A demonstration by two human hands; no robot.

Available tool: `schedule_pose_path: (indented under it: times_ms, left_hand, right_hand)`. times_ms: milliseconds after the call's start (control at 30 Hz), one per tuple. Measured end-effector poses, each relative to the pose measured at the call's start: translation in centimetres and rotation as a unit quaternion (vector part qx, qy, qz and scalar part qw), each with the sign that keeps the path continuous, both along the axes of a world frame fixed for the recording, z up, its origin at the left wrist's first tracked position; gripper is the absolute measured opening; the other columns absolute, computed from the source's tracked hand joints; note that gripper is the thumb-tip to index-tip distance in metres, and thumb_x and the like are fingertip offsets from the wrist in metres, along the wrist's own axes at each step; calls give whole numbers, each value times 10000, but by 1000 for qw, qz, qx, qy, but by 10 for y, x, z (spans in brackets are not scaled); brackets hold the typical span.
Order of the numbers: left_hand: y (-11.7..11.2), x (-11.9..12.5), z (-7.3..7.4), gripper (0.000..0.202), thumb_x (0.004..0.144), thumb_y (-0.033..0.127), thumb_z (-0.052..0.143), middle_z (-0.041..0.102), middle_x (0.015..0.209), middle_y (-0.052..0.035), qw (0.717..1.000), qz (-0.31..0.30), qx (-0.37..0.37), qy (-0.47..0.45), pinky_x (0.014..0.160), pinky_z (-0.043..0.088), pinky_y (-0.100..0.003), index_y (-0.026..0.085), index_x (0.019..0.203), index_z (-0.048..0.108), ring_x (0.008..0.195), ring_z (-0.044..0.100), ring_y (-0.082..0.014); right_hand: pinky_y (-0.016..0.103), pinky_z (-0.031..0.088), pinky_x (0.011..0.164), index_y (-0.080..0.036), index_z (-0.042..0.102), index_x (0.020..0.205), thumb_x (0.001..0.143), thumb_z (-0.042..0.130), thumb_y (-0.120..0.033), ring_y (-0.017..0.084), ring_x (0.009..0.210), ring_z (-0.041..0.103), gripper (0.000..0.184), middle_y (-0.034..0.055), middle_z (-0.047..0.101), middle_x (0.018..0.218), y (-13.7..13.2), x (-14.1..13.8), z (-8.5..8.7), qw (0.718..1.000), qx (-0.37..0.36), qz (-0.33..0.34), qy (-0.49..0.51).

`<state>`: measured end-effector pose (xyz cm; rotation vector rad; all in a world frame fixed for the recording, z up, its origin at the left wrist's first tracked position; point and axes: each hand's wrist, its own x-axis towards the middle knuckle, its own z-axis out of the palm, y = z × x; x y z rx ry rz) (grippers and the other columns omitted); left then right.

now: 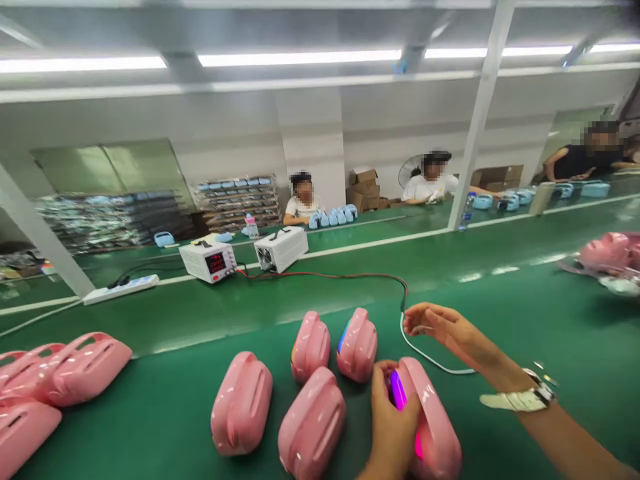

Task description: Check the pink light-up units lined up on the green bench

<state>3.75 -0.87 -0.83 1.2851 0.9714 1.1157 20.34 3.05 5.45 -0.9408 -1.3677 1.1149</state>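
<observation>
Lying at 8 o'clock on the green belt [150, 413]: a heap of pink shells [55, 383], touching one another. Standing at 10 o'clock beyond the belt's near edge: white power strip [121, 289], then red-digit power supply [209, 261] and a second white box [281, 248] just beside it. Sitting at 11, 12 and 2 o'clock behind the far bench: three other people, with blue units [334, 217] near the first.

Resting at 6 o'clock: four pink speaker cases [300, 380], two in front, two behind, the rear pair touching and glowing at the seam.

Gripping at 5 o'clock: left hand [393, 420], fingers curled onto the side of the lit pink case [430, 420], thumb near its purple light strip [398, 390]. Case lying on the belt, just right of the four.

Hovering at 4 o'clock: right hand [440, 327], wrist wearing a white watch [520, 399], fingers loosely half-open, fingertips pinching the end of the white cable [430, 360] where the black-and-red lead [350, 275] is joining it.

Lying at 3 o'clock: more pink parts [610, 257].
</observation>
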Motion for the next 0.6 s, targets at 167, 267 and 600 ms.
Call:
schedule_pose_path:
  times_ms: [167,267,600]
  left_hand:
    - [1,-9,6,409,663,293,537,505,1063,-113,999,-30,-25,14,921,359,-320,148,1032,438,1022,484,-239]
    - [5,-12,2,399,661,275,532,516,1050,-95,999,-40,-14,-2,924,347,-326,158,1035,462,1017,481,-241]
    - [-36,-44,18,330,820,329,589,498,1281,-63,983,29,179,17,1074,257,-389,271,1144,605,1229,403,-274]
  right_hand:
    - [378,487,783,-166,678,877,708,652,-608,237,837,613,473,100,672,854,-19,26,-19,989,-70,-87,-102]
    - [366,482,759,-167,684,868,666,668,-635,241,834,615,509,99,676,849,-33,42,-19,979,-119,-117,-115]
    - [313,463,728,-158,664,872,670,722,-549,181,784,605,443,79,657,861,3,34,-30,983,-178,-34,-22]
